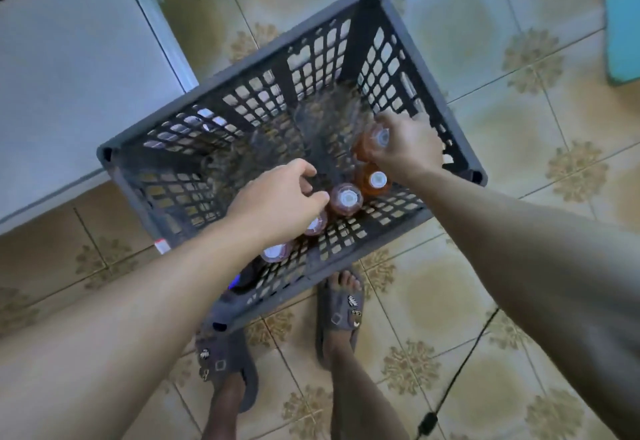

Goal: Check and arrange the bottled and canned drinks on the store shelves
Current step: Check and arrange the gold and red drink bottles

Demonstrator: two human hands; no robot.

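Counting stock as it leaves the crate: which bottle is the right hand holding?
The orange bottle farthest from the person, beside the right wall of the crate. The right hand grips its top; the others stand nearer.

- A single view is given, taken from a wide-angle camera worn on the head and tilted almost straight down.
- The tiled floor (485,59) is looked at from directly above the person's own sandals (339,318), which are caught at the lower middle.
- The grey crate (360,38) is framed at the centre, its inside open to the lens.
- The left hand (277,197) and right hand (405,145) are seen near the lens, with forearms entering from the lower corners.
- The orange bottle (375,142) is viewed cap-first.
- A white cabinet (69,76) is cropped at upper left.
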